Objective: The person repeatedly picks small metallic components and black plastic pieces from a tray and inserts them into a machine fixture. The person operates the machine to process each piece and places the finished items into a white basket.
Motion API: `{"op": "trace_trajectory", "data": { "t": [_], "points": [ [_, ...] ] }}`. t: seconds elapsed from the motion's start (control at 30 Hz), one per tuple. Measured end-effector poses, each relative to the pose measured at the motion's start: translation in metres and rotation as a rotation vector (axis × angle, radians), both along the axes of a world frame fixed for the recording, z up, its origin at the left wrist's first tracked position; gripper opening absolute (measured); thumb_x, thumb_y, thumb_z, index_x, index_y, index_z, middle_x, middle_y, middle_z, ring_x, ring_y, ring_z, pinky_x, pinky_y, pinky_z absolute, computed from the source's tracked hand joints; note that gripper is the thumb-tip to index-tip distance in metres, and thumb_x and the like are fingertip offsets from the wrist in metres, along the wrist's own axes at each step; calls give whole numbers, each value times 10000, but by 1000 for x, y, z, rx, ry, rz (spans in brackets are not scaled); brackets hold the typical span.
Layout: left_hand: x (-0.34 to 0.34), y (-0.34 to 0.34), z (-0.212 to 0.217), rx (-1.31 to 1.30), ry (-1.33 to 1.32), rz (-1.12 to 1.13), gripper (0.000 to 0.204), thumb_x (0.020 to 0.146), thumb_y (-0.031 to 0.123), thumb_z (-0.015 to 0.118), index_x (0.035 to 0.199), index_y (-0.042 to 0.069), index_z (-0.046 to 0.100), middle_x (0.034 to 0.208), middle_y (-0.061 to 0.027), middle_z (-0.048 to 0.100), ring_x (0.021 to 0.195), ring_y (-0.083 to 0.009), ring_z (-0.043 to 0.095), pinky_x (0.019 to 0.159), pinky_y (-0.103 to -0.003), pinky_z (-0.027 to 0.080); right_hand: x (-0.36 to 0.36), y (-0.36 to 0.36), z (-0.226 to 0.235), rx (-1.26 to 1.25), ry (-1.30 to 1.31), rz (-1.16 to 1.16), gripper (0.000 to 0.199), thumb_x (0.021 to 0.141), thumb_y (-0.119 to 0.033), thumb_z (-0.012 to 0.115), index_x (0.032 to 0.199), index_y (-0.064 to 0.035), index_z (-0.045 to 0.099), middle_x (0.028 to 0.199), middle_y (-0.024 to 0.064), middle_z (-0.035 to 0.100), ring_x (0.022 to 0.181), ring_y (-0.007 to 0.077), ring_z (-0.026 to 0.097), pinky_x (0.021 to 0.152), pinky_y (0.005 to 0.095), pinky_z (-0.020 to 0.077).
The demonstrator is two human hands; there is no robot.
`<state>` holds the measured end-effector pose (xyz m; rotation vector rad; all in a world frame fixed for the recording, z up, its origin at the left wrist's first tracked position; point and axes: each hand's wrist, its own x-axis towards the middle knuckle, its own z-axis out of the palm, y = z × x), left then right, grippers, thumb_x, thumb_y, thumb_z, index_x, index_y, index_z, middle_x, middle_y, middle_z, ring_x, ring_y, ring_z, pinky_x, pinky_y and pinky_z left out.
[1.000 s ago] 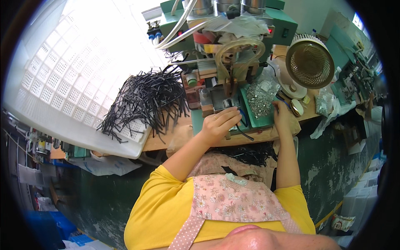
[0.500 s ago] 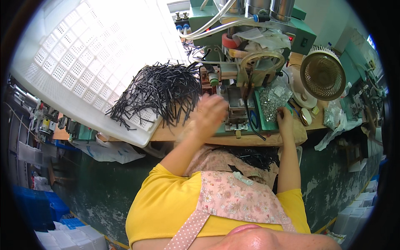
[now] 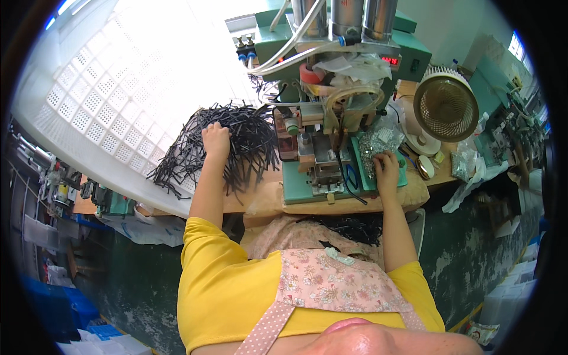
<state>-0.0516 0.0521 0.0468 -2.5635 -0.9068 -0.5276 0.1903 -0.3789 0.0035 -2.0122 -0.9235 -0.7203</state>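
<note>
My left hand (image 3: 216, 142) rests on a heap of thin black rods (image 3: 236, 142) that spills from a white perforated tray (image 3: 112, 118); its fingers curl into the rods. My right hand (image 3: 387, 168) lies on the green base plate (image 3: 307, 189) of a small press machine (image 3: 331, 100), next to a clear bag of small metal parts (image 3: 378, 142). Whether either hand grips anything is hidden by the hand itself. More black rods (image 3: 349, 228) lie in my lap under the bench edge.
A round fan with a brass grille (image 3: 445, 106) stands right of the machine. Rolls of tape, small bags and white cloths (image 3: 467, 183) lie on the bench's right end. Other green machines (image 3: 515, 112) stand at far right, blue crates (image 3: 65, 307) on the floor at left.
My left hand has moved from the machine's base plate leftward onto the heap of black rods. My right hand has stayed at the machine. The view has shifted and looks closer.
</note>
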Motion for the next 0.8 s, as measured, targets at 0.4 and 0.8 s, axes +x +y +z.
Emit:
{"op": "trace_trajectory", "data": {
  "t": [0.4, 0.8],
  "points": [
    [-47, -78, 12, -529, -564, 21, 256, 966, 351, 513, 1022, 144, 653, 864, -148, 677, 784, -328, 642, 675, -414, 491, -10, 3, 14, 75, 340, 68, 114, 855, -99, 644, 964, -66, 650, 896, 77, 639, 843, 269, 597, 801, 374, 410],
    [14, -177, 43, -1060, -1134, -673, 254, 1004, 158, 494, 1161, -8, 603, 1036, -74, 673, 857, -103, 633, 708, -221, 511, -76, 61, 97, 178, 492, 397, 158, 830, -90, 685, 962, -35, 617, 935, 88, 652, 911, 246, 614, 826, 332, 462]
  ]
}}
